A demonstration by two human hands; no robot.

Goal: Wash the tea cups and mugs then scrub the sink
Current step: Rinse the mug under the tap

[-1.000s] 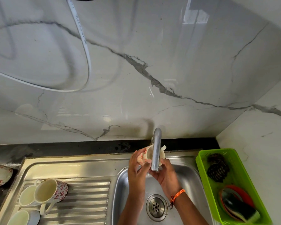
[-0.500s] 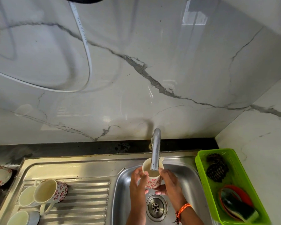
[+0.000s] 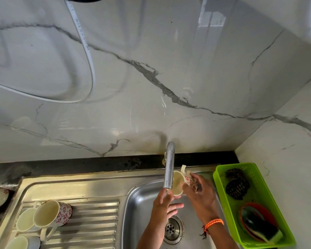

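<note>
Under the tap, the right hand grips a floral mug tipped on its side, mouth facing left, above the sink. The left hand, fingers loose and spread, holds nothing, its fingertips near the mug's rim. Left of the tap, more mugs lie on the drainboard; right of it stands a green basket.
</note>
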